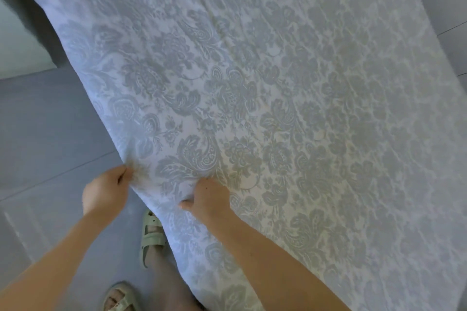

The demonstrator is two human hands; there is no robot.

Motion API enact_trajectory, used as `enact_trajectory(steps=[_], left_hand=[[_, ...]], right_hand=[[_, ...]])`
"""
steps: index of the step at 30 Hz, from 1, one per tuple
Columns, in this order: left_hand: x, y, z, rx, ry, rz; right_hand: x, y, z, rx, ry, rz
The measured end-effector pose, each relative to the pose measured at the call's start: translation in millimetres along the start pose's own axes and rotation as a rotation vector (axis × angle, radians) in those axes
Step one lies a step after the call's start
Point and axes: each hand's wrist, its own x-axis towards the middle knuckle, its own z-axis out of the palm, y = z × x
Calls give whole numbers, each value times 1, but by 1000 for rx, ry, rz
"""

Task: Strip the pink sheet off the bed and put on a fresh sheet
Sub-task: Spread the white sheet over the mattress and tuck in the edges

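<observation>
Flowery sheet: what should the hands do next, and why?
Probably tug the edge down and taut. The left hand and right hand both grip the sheet at its near edge, which is bunched there, while the rest lies spread out.

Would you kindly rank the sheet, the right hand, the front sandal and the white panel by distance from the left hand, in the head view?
1. The sheet: its near edge is pinched by the left hand.
2. The right hand, further right on that edge, and the front sandal, below on the floor: too close to call.
3. The white panel: far upper left.
</observation>
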Motion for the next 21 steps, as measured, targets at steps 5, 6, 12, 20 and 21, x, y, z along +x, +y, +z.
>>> enact_trajectory(steps=[5, 6, 12, 20, 21], left_hand=[[3, 6, 6, -103, -106, -174], [13, 8, 6, -135, -128, -206], [98, 43, -21, -712, -124, -402], [142, 48, -45, -129, 65, -154], [138, 43, -49, -96, 66, -126]], right_hand=[[11, 12, -17, 66, -54, -41], [15, 14, -22, 58, -53, -43], [46, 14, -67, 104, 32, -29], [89, -4, -110, 45, 13, -6], [91, -7, -113, 39, 11, 2]])
